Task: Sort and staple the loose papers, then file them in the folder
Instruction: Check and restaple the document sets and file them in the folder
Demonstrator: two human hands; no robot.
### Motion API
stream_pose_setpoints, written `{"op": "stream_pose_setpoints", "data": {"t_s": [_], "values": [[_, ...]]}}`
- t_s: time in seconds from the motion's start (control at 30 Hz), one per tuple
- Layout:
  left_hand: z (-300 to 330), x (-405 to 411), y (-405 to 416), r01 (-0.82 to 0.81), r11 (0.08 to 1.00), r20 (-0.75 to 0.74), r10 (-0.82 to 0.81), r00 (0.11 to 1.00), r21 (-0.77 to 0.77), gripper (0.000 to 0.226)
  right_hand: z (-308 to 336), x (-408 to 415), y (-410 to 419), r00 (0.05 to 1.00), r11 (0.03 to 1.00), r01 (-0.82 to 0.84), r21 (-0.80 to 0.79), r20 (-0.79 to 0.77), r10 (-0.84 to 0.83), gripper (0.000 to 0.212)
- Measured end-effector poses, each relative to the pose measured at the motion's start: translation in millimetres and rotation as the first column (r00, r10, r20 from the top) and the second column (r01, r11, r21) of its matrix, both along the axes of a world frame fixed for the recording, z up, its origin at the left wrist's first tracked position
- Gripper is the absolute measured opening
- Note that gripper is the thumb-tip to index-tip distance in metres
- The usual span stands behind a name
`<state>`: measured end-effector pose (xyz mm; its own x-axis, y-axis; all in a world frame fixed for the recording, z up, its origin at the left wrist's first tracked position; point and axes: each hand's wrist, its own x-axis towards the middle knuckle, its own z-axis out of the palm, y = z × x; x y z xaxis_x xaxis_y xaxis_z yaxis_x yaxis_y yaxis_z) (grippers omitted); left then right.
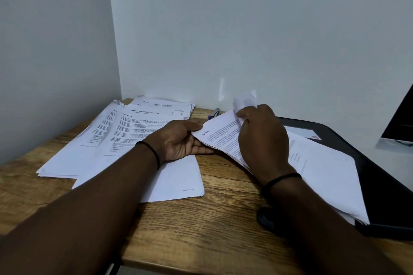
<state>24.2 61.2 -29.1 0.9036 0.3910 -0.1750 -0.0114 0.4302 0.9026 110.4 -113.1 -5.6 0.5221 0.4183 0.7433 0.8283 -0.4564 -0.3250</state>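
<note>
Left hand [183,140] supports papers [223,138]; right hand [261,138] pinches a corner.

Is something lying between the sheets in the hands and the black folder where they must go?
Yes. A loose pile of papers covers much of the black folder, and it lies right beside the sheets that the left hand and right hand hold.
</note>
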Motion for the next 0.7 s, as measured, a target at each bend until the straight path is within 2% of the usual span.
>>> {"op": "stream_pose_setpoints", "data": {"t_s": [0.07, 0.13, 0.23, 0.33, 0.47, 0.63, 0.7], "values": [[0, 0, 1, 0.009, 1.0, 0.014, -0.009, 1.0, 0.0, 0.03, -1, -3, 1, 0.994, 0.996, -0.061, -0.058, 0.084, 0.066, 0.025], [-1, 0, 2, 0.018, 1.0, 0.03, -0.017, 0.999, -0.003, 0.032, -4, -9, 3, 0.979, 0.97, -0.104, -0.22, 0.151, 0.139, 0.022], [-2, 0, 1, 0.018, 1.0, 0.038, -0.018, 0.999, 0.007, 0.028, -9, -17, 5, 0.951, 0.911, -0.155, -0.383, 0.192, 0.242, 0.033], [-1, 0, 0, 0.011, 1.0, 0.022, -0.011, 1.0, 0.02, 0.025, -10, -18, 7, 0.949, 0.864, -0.117, -0.489, 0.202, 0.243, 0.025], [1, 1, -2, 0.023, 0.999, -0.005, -0.023, 1.0, 0.021, 0.03, -8, -15, 6, 0.966, 0.887, -0.07, -0.457, 0.19, 0.174, 0.023], [0, 0, 0, 0.008, 1.0, 0.001, -0.008, 1.0, -0.011, 0.029, -5, -13, 2, 0.984, 0.94, -0.172, -0.295, -0.088, 0.152, 0.032], [0, 0, -1, 0.0, 1.0, 0.002, 0.0, 1.0, 0.002, 0.027, -4, -13, -1, 0.986, 0.966, -0.15, -0.21, -0.104, 0.13, 0.028]]}}
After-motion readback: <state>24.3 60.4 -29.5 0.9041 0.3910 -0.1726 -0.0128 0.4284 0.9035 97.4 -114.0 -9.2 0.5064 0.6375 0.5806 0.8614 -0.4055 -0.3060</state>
